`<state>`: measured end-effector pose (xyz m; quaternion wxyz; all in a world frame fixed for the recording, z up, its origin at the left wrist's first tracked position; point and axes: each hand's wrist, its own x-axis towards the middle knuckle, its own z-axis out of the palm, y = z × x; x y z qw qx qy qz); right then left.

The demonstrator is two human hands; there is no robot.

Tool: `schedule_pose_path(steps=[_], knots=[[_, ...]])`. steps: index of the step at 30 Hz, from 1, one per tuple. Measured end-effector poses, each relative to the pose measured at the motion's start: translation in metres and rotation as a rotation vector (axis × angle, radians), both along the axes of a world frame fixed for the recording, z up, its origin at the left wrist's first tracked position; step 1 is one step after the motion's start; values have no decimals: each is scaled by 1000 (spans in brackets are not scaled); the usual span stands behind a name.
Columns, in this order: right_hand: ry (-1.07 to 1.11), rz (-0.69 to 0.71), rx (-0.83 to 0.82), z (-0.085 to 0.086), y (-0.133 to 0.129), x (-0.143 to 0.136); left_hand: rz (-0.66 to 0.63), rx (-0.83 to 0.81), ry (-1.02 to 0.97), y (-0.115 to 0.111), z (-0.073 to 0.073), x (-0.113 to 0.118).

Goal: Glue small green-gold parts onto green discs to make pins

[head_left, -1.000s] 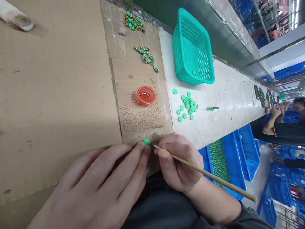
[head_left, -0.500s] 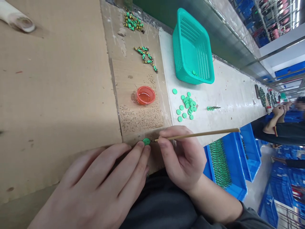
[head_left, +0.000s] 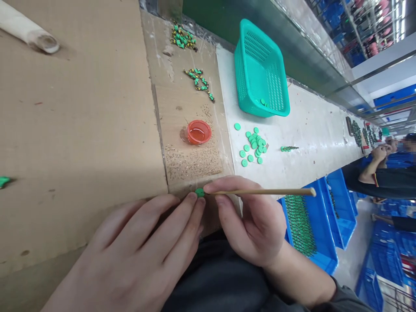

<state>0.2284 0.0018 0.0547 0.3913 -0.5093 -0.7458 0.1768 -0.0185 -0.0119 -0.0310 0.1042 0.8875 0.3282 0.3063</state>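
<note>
Stick (head_left: 276, 191) at a new angle

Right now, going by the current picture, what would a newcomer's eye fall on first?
Probably the big teal basket right of top centre, with loose green discs scattered just below it in the picture. Next, the red cup near the centre, holding some liquid. Then, at lower centre, the stick in the right hand's grip, beside the single disc the left hand touches.
</note>
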Motion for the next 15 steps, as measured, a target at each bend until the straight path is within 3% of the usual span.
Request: schedule_pose_path(steps=[7,15], knots=[[255,-34,60,-11,-7,1,30,23,4,7,8,4],[-58,-82,201,-29,-36,38,34,55,69,21,31,11]])
